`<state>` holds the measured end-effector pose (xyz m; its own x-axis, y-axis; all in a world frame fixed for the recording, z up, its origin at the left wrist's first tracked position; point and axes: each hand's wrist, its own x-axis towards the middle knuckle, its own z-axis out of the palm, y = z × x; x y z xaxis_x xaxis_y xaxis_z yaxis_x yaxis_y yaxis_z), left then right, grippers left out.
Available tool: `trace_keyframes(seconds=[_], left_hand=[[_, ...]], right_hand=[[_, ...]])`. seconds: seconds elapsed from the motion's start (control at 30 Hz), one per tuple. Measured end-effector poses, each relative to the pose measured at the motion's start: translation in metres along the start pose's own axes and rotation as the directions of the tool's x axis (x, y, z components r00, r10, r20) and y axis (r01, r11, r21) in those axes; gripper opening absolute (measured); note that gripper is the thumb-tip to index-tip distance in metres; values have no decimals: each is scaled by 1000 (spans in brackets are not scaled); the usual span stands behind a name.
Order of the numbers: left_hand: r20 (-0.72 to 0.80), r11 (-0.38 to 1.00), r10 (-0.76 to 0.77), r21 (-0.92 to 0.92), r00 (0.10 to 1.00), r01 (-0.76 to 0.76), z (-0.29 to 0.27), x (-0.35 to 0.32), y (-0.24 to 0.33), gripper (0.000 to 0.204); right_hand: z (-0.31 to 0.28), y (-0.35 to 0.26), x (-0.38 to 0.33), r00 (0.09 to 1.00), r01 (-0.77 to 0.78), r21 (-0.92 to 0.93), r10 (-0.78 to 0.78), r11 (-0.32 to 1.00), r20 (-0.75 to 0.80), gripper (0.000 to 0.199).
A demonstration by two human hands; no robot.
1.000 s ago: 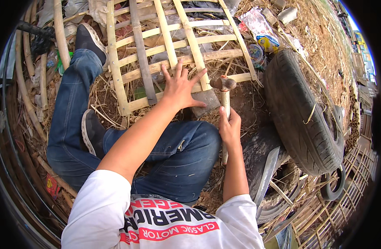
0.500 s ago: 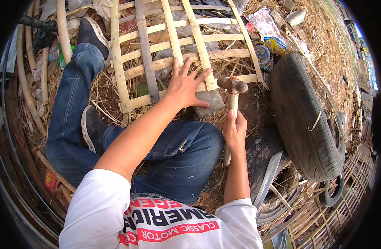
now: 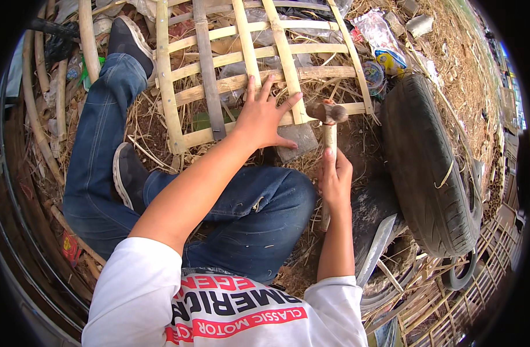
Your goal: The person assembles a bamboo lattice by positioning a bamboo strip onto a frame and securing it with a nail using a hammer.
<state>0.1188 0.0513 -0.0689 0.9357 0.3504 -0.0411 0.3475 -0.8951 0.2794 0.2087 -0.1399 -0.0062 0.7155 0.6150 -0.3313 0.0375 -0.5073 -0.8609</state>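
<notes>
A lattice of split bamboo slats (image 3: 253, 52), one of them grey, lies on the ground beyond my knees. My left hand (image 3: 261, 119) rests over its near edge with the fingers spread, palm down. Under the lattice's near right corner sits a grey block (image 3: 299, 142), which my left thumb touches. My right hand (image 3: 336, 180) is wrapped round the pale wooden handle of a hammer (image 3: 328, 139). The rusty hammer head is up, by the end of the lattice's near slat; whether it touches the slat I cannot tell.
A worn tyre (image 3: 430, 173) stands at the right. Near it a machete-like blade (image 3: 376, 248) lies on dark rubber. My bent legs in jeans (image 3: 253, 214) lie between me and the lattice. Bamboo poles (image 3: 36, 110) are at the left; plastic litter (image 3: 376, 33) lies at the far right.
The view has shifted slightly, so the lattice and tyre sit a little further right. My right hand still grips the hammer, and my left hand stays spread on the lattice.
</notes>
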Motion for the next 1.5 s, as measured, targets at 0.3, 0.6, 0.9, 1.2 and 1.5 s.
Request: trace_keyframes(seconds=[0.3, 0.6, 0.9, 1.2, 1.5], left_hand=[[-67, 1000, 11, 19, 998, -9, 4, 5, -3, 116], [-27, 1000, 0, 13, 1000, 1, 0, 6, -1, 113], [18, 999, 0, -37, 1000, 0, -3, 7, 4, 112], [104, 1000, -12, 1, 994, 12, -4, 2, 7, 114], [2, 1000, 9, 7, 1000, -9, 3, 3, 3, 114]], right_hand=[[-5, 11, -2, 999, 7, 10, -6, 1000, -52, 47], [-4, 19, 2, 998, 56, -171, -59, 984, -10, 43], [-9, 20, 2, 999, 24, -58, -25, 998, -32, 45], [-12, 21, -6, 1000, 20, -109, -22, 994, -17, 46], [-11, -5, -17, 999, 4, -6, -4, 1000, -33, 42]])
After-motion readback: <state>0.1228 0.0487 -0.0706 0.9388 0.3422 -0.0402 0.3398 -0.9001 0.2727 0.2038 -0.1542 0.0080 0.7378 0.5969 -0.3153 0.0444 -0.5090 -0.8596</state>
